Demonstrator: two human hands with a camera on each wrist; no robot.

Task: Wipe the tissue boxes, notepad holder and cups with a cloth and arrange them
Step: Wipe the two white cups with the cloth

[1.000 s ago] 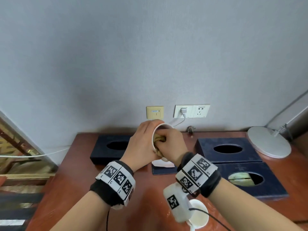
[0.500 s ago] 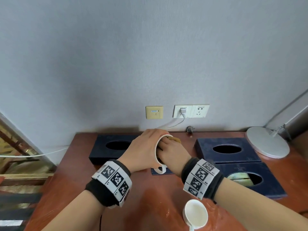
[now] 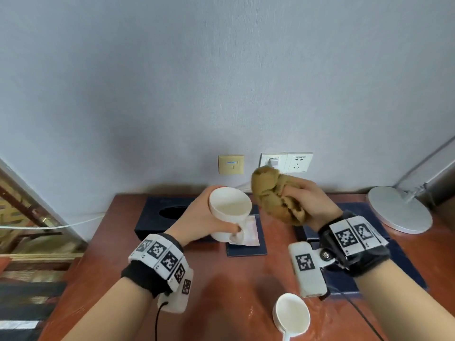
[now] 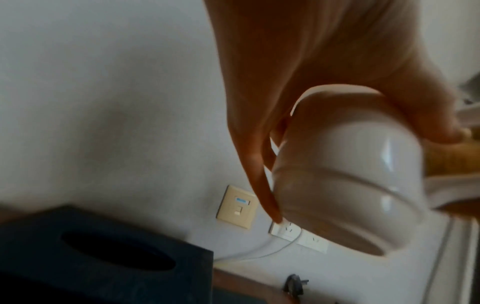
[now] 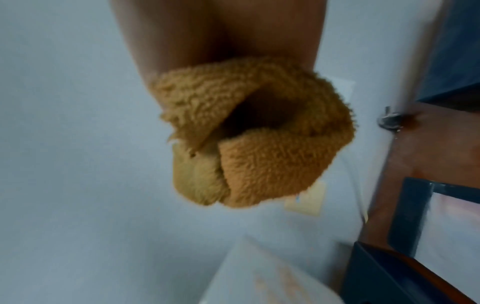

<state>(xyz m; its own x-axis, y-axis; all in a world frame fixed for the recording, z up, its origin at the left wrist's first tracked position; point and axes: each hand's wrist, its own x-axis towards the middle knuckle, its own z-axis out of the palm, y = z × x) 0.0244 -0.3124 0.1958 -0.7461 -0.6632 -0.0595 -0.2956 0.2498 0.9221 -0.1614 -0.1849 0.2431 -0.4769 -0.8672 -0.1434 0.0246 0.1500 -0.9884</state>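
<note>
We see a glossy white ceramic cup point(image 3: 227, 212) held tilted above the reddish-brown wooden table point(image 3: 229, 291), its open mouth turned up and toward the camera, its handle low and near us. Just right of it, clear of the rim, hangs a bunched tan fleece cloth point(image 3: 275, 195). A second white ceramic cup point(image 3: 291, 316) stands upright at the table's near edge. Behind the raised cup lies a flat navy notepad holder point(image 3: 246, 249) with pale paper in it. We count three dark navy tissue boxes with oval slots: one at left rear point(image 3: 160, 217), and two at right, largely hidden by the arm.
</note>
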